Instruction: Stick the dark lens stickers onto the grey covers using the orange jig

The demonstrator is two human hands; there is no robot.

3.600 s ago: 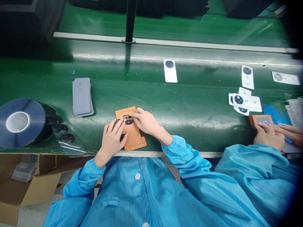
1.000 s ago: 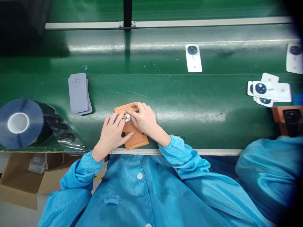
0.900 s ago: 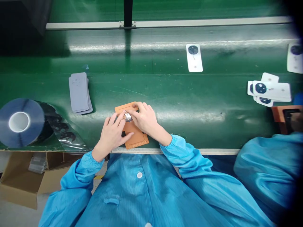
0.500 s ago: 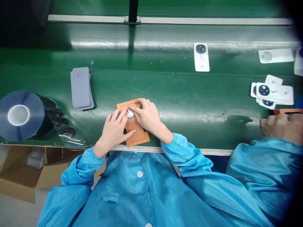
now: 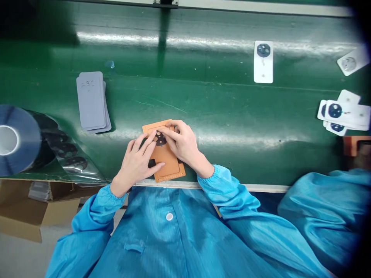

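An orange fixture plate (image 5: pixel 168 159) lies at the front edge of the green table. Near its top end is a dark round piece (image 5: pixel 161 139) with small holes. My left hand (image 5: pixel 137 158) rests on the plate's left side, fingers spread, fingertips at the round piece's left edge. My right hand (image 5: pixel 184 143) is over the upper right of the plate, its thumb and index finger closed together at the round piece's right edge; whatever is between them is too small to make out.
Grey panels (image 5: pixel 91 101) are stacked to the left, beside a film roll (image 5: pixel 29 143). White cards (image 5: pixel 263 69) lie at the right. A co-worker's sleeve (image 5: pixel 324 208) and another orange fixture (image 5: pixel 350 145) are at far right. A cardboard box (image 5: pixel 58 212) stands below left.
The round spot on the plate looked silvery before and now looks dark. Both hands have barely moved. The camera view has shifted, and the co-worker's hand is now mostly out of sight.
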